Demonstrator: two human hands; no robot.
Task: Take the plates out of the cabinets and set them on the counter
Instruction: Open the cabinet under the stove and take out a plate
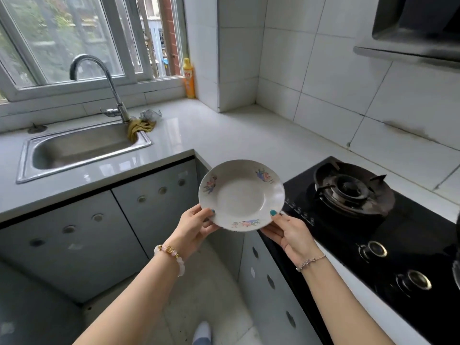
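As left hand (196, 225), right hand (288, 232) hold it, plate (242, 195) faces up.

Both hands (196, 226) (286, 232) hold plate (241, 195) (floral rim) above counter (224, 135).

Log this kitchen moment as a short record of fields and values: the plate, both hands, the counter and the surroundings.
item held: white round ceramic plate with floral rim prints, in the air, not on the counter
left hand: thumb on the plate's near-left rim, fingers beneath
right hand: thumb on the near-right rim, fingers beneath
set-down surface: pale glossy counter
left side: stainless steel sink, yellow cloth draped over its rim
right side: black glass gas stove
below: grey cabinet doors, shut
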